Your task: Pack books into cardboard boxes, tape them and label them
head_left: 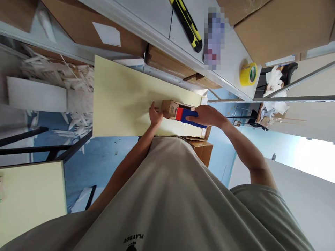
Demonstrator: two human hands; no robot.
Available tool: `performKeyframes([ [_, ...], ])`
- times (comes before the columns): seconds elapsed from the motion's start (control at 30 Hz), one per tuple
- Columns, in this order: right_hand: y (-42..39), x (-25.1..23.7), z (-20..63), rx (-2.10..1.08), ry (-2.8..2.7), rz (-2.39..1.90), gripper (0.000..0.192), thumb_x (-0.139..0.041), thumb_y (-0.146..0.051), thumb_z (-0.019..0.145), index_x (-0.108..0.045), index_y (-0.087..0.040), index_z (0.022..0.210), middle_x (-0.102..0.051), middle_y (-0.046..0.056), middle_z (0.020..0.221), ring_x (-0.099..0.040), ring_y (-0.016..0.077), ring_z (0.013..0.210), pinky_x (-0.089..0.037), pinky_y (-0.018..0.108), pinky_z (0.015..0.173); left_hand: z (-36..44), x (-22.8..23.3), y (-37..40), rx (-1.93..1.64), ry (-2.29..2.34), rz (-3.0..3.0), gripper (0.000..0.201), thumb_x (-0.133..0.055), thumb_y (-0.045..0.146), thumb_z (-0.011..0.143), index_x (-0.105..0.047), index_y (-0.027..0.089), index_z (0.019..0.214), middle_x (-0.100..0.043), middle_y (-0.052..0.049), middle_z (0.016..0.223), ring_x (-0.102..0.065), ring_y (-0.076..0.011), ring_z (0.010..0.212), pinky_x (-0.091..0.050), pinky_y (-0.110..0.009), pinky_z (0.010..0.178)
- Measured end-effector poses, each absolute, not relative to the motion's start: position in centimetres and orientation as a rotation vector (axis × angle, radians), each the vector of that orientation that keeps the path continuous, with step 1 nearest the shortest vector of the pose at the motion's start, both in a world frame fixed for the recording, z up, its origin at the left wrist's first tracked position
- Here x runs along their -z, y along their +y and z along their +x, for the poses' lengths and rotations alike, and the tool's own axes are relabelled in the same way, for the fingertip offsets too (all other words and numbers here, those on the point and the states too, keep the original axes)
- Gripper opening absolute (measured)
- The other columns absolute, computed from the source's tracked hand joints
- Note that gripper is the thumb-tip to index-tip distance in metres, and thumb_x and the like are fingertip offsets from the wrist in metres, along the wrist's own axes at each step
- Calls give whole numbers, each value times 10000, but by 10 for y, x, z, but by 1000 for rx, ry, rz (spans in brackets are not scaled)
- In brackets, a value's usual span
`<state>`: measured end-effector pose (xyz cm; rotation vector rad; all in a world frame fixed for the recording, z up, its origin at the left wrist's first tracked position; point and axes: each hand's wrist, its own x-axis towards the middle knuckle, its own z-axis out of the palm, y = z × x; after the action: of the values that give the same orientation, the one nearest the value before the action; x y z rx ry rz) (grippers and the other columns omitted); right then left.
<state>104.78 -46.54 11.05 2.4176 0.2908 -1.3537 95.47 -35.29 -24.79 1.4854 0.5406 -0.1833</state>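
Note:
A small brown cardboard box [169, 108] lies on the pale yellow tabletop [117, 101], its upper side partly open. At the left end of the box is my left hand [155, 115], fingers apart, its edge at or against the cardboard; it grips nothing that I can see. My right hand [206, 115] is wrapped round a long blue block-shaped thing with a red end [187, 115]. That thing lies along the near side of the box, overlapping it in view. Its exact kind does not show, and my fingers cover part of it.
Above the table runs a grey shelf with a yellow-black utility knife [187, 26] and a yellow tape roll [248, 74]. Larger cartons [167, 62] stand behind the table, another carton [202, 151] below its right end. White scraps [81, 80] are heaped to the left.

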Motion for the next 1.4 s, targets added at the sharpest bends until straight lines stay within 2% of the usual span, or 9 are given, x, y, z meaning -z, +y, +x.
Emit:
performKeyframes([
  [0.1,-463,-114,1046,1352,285,2411,731,-609,-854,1121,-820,-159,1034,-855,232,1035,-808,364,975,-501,392,798,949,225,-329,229,262,1682,1155,-959,399,823,-448,243,1847,-660,-187,1535,-636,-365,1359,-580,-490,1175],
  [0.2,-458,-115,1044,1337,288,2397,693,-635,-816,1127,-826,-152,1069,-843,233,1032,-803,374,1004,-508,398,825,955,192,-315,248,-112,1810,1318,-1056,385,729,-419,264,1876,-557,-209,1657,-539,-466,1504,-460,-619,1335],
  [0.4,-444,-119,1043,1332,318,2400,681,-646,-786,1131,-841,-135,1084,-832,215,976,-806,374,1003,-504,397,848,978,164,-323,234,-284,1890,745,-955,257,848,-745,251,1562,-597,-188,1512,-613,-439,1394,-459,-615,1325],
  [0.5,-439,-120,1041,1302,330,2394,639,-648,-728,1150,-842,-120,1119,-833,226,999,-811,389,1030,-506,398,855,980,171,-331,195,-275,1916,493,-852,208,904,-800,204,1394,-623,-203,1458,-608,-440,1393,-491,-595,1283],
  [0.67,-439,-116,1038,1291,353,2428,636,-669,-722,1143,-841,-111,1171,-832,237,1019,-814,407,1068,-529,407,883,980,185,-340,228,-209,1971,317,-730,149,967,-815,206,1266,-665,-203,1401,-600,-440,1391,-504,-603,1250],
  [0.93,-495,-97,1059,1324,273,2373,744,-631,-805,1126,-854,-96,1135,-848,273,1017,-821,417,1038,-553,426,847,980,198,-339,260,-137,2003,436,-939,172,873,-794,215,1283,-658,-198,1452,-575,-482,1457,-487,-648,1289],
  [1.13,-545,-48,1075,1398,188,2357,696,-679,-762,1125,-866,-93,1173,-874,270,1099,-825,351,967,-525,378,756,987,205,-334,261,-139,2003,536,-1026,217,833,-790,224,1314,-688,-189,1427,-623,-471,1427,-494,-654,1307],
  [1.27,-559,-20,1078,1483,201,2367,636,-694,-667,1149,-862,-60,1240,-890,258,1121,-817,302,916,-484,354,704,990,208,-330,302,-117,1933,495,-1031,269,860,-788,233,1290,-732,-148,1327,-679,-416,1372,-512,-632,1306],
  [1.4,-570,-2,1080,1538,241,2423,624,-697,-632,1157,-859,-43,1284,-895,249,1109,-815,291,894,-501,354,731,990,208,-324,360,-20,1869,499,-1023,283,847,-813,242,1298,-708,-113,1283,-730,-311,1160,-639,-490,1123],
])
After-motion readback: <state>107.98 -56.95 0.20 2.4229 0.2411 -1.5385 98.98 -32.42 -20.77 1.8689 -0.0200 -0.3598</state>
